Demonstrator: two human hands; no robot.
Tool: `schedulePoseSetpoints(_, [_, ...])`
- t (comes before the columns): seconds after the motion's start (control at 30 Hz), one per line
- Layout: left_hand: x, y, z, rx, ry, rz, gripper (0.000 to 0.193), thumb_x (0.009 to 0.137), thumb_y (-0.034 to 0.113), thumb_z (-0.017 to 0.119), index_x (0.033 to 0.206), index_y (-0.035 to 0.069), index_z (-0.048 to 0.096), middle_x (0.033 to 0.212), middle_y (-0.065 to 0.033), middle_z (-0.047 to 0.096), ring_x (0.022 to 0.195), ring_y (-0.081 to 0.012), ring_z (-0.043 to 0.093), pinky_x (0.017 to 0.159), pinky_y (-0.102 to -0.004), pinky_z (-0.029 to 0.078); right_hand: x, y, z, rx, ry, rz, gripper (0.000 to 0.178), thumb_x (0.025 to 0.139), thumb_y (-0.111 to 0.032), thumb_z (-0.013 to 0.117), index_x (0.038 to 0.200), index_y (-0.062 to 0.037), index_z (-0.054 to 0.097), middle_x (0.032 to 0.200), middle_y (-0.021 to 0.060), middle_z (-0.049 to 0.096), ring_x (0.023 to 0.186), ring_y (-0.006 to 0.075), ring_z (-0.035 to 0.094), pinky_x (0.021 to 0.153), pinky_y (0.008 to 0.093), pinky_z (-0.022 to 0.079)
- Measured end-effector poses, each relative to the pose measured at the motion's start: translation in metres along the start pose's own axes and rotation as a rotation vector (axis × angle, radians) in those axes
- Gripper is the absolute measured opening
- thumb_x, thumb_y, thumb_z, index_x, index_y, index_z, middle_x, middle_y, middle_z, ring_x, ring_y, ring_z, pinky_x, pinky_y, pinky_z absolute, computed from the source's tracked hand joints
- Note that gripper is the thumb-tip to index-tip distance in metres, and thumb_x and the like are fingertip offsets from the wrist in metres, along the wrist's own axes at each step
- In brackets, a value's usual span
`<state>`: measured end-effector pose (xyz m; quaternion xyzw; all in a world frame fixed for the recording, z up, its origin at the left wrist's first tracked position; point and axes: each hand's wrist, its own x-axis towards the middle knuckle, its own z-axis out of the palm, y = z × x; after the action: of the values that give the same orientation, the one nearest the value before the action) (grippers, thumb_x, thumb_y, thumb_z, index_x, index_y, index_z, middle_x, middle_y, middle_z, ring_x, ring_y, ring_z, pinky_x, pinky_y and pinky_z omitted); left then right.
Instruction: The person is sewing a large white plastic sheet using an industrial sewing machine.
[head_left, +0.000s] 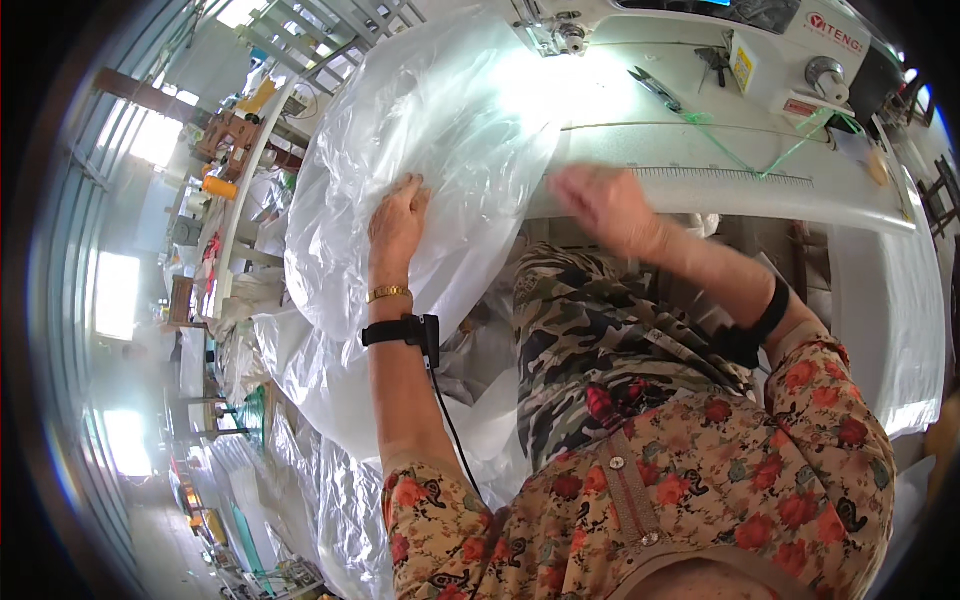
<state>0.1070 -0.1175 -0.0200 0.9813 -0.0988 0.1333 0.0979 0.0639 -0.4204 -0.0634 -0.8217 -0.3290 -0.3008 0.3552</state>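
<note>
A large sheet of clear plastic film (470, 190) hangs in loose folds over the left part of the sewing machine table and down toward the floor. My left hand (398, 222) is on the film, its fingers curled together and gripping a fold. My right hand (607, 208) is smeared by motion just right of the film's edge, above the front of the table (690, 200). Its fingers are too blurred to show whether they hold anything. Beyond both hands stands the sewing machine's needle head (560, 35), with bright light under it.
On the table lie thread snips (655, 88), green string (735, 150) and a ruler strip (720, 175) along the front edge. The machine's handwheel (828, 78) is at the right. At the left, a bench (235, 230) holds another brown machine (228, 138) and an orange thread cone (219, 187).
</note>
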Motion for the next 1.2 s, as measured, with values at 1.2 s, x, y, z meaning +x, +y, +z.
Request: schedulePoseSetpoints(1.2, [0.025,0.001,-0.007,0.017,-0.138,0.063,0.032,0.092,0.020,0.047,0.116,0.009,0.064,0.107,-0.0238,0.062,0.103,-0.0404,0.059,0.089,-0.0429,0.046,0.055,-0.054,0.182,-0.408,-0.360,-0.665,0.026,0.084,-0.023,0.054,0.106,-0.0114,0.060,0.115,0.0022,0.055,0.117,0.0192,0.046,0.104,0.0365,0.032])
